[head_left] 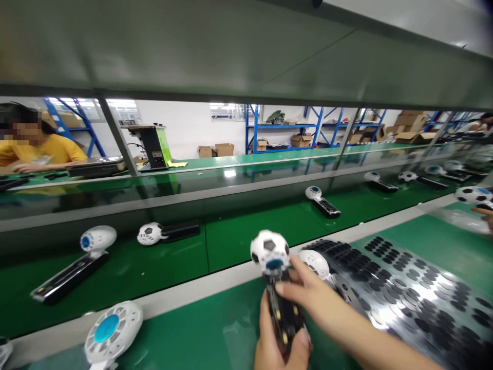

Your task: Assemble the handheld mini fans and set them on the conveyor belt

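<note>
A handheld fan with a soccer-ball head [269, 249] is upright before me, its dark open handle showing a few yellowish parts inside. My left hand [275, 349] wraps round the lower handle, with the thumb on its front. At the neck, just under the ball, my right hand [311, 288] closes on the same fan with thumb and fingers. Behind my right wrist, another white fan head [315, 263] lies on the table, partly hidden. A clear sheet of round black stickers [408, 288] spreads to the right of my forearm.
Several similar fans, such as one with a black handle [150, 234], lie along the green conveyor belt [231, 231]. A white fan head with a blue centre [113, 329] sits at the near left. A co-worker in a yellow top [63, 149] sits across the line; another person's hand [486, 215] shows at right.
</note>
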Motion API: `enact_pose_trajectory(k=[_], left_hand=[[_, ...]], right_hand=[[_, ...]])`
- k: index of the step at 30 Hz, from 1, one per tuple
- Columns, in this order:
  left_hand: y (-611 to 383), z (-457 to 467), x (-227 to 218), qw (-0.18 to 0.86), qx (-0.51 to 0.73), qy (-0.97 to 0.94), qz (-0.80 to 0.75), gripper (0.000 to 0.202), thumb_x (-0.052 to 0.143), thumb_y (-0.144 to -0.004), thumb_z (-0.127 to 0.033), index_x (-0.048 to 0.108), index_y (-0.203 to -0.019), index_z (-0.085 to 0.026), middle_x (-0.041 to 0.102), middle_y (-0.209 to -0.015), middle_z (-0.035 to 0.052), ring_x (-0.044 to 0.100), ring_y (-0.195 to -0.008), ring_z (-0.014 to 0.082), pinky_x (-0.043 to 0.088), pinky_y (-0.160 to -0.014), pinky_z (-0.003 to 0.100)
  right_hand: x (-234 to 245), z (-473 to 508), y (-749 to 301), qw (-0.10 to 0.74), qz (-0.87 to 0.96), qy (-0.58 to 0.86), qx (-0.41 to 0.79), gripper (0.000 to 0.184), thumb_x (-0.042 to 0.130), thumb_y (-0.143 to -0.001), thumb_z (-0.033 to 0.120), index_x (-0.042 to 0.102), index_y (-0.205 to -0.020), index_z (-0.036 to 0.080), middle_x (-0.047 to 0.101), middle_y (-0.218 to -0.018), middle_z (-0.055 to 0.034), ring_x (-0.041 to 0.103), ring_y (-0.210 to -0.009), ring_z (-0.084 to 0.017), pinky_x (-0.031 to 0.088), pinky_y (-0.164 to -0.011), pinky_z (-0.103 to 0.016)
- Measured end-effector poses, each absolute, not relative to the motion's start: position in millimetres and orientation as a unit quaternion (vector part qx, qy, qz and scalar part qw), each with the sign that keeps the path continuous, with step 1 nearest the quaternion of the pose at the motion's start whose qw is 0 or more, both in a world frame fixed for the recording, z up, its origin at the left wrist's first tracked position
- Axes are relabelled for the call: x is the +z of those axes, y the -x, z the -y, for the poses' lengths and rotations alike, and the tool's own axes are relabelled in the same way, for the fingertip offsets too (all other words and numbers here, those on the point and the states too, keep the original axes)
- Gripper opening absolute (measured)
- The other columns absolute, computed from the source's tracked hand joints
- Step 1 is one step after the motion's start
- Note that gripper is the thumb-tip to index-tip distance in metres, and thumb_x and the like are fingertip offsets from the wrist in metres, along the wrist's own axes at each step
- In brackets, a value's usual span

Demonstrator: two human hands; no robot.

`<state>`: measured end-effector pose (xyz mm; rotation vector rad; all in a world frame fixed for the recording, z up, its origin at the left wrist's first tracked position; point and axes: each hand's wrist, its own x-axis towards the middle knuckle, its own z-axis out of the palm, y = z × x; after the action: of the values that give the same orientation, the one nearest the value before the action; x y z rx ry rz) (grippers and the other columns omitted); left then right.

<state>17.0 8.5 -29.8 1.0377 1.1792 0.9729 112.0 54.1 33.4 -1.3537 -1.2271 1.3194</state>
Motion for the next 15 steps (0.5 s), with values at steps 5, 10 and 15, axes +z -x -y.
enact_pose_trajectory(k=[5, 10, 15], left_hand=[[-19.3, -3.1, -35.0, 0.609, 0.413, -0.491, -0.466, 0.044, 0.046, -0.074, -0.036, 0.051, -0.104, -0.005, 0.058, -0.082, 0.0118, 0.062, -0.065, 0.0173, 0.05, -0.061, 0.027], [-4.0, -2.2, -6.5, 0.49, 0.395, -0.626, -0.461, 0.031, 0.027, -0.083, -0.018, 0.057, -0.089, -0.013, 0.06, -0.084, 0.0092, 0.061, -0.074, 0.0162, 0.05, -0.07, 0.031], [7.2, -6.5, -8.3, 0.161, 0.194, -0.777, -0.577, 0.044, 0.042, -0.078, -0.026, 0.052, -0.118, -0.011, 0.042, -0.131, 0.0197, 0.026, -0.125, 0.0363, 0.028, -0.097, 0.052]], right_hand=[[63.1, -153.7, -119.3, 0.418, 0.522, 0.629, 0.397, 0.032, 0.048, -0.086, 0.028, 0.044, -0.116, 0.017, 0.058, -0.1, -0.0049, 0.059, -0.081, -0.017, 0.048, -0.07, -0.035], [83.1, -136.8, -121.3, 0.343, 0.621, 0.631, 0.313, 0.015, 0.05, -0.084, 0.025, 0.057, -0.096, 0.019, 0.058, -0.101, -0.0022, 0.053, -0.092, -0.017, 0.042, -0.08, -0.035], [63.2, 11.4, -120.3, 0.15, 0.765, 0.54, 0.317, 0.013, 0.057, -0.071, 0.011, 0.063, -0.074, 0.022, 0.063, -0.079, 0.0007, 0.057, -0.077, -0.017, 0.042, -0.072, -0.027]])
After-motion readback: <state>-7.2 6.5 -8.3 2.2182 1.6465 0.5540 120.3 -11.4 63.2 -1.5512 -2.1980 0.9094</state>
